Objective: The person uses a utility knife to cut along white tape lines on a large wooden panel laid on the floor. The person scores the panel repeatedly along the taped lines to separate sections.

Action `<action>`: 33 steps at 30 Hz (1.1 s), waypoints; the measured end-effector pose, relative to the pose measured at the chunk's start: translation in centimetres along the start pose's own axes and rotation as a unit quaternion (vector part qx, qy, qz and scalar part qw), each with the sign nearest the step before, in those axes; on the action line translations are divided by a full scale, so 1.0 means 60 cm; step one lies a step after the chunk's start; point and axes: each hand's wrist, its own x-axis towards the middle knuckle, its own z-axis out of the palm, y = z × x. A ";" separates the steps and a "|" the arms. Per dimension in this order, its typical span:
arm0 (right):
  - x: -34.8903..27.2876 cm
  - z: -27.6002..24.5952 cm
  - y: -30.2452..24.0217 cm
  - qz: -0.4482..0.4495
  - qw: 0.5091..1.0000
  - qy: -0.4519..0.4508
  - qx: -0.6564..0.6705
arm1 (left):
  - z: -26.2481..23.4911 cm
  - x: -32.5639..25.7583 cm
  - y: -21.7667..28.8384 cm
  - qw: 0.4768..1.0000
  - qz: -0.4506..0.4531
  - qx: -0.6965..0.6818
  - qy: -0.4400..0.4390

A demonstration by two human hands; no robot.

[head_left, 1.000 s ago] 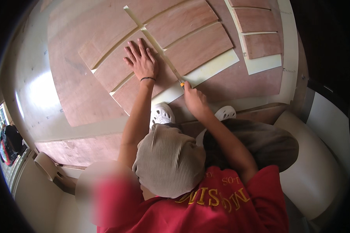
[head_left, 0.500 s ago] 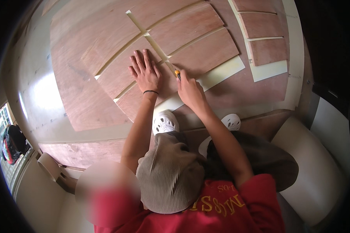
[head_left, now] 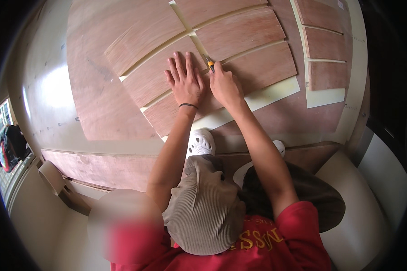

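Observation:
My left hand (head_left: 186, 84) lies flat on a reddish-brown plywood panel (head_left: 160, 63), its fingers spread. Just right of it, my right hand (head_left: 225, 86) is closed around a utility knife (head_left: 210, 64) with a yellow-and-black handle. The knife's tip meets the narrow pale strip (head_left: 197, 44) between the left and right columns of panels. Several rectangular panels lie in these two columns on a pale yellow sheet (head_left: 276, 94), which shows in the gaps and along the near right edge. My right fingers hide part of the handle.
A large plywood board (head_left: 92, 104) lies underneath. At the right, another pale strip (head_left: 325, 98) carries several smaller panels (head_left: 326, 75). A white perforated shoe (head_left: 201, 143) stands by the near edge. A low wooden ledge (head_left: 99, 167) runs across the near side, with a dark bag (head_left: 14, 147) at far left.
The knife and my right hand have moved away from me along the pale strip between the panels. My left hand stays flat on its panel. The whole view has shifted slightly.

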 end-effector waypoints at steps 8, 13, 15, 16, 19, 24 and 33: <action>0.002 -0.003 -0.007 0.010 0.999 -0.029 -0.017 | 0.000 0.002 0.000 1.000 -0.003 -0.007 -0.001; 0.012 -0.015 -0.014 0.013 0.998 -0.050 -0.030 | 0.000 0.000 0.000 1.000 -0.001 -0.012 -0.001; 0.012 -0.015 -0.013 0.014 0.997 -0.058 -0.040 | 0.000 -0.001 0.004 1.000 -0.004 -0.017 -0.002; 0.011 -0.016 -0.011 0.015 0.997 -0.060 -0.043 | -0.002 0.001 0.003 1.000 -0.003 -0.016 0.000; -0.007 -0.013 -0.008 0.032 0.996 -0.073 -0.042 | -0.002 -0.001 0.000 1.000 -0.002 -0.015 0.003; -0.060 0.007 0.021 0.037 0.998 -0.054 -0.021 | 0.004 -0.002 0.000 1.000 0.003 -0.020 0.009; -0.155 0.019 0.066 0.053 0.997 -0.060 -0.019 | 0.014 -0.001 -0.004 0.999 0.012 -0.011 0.037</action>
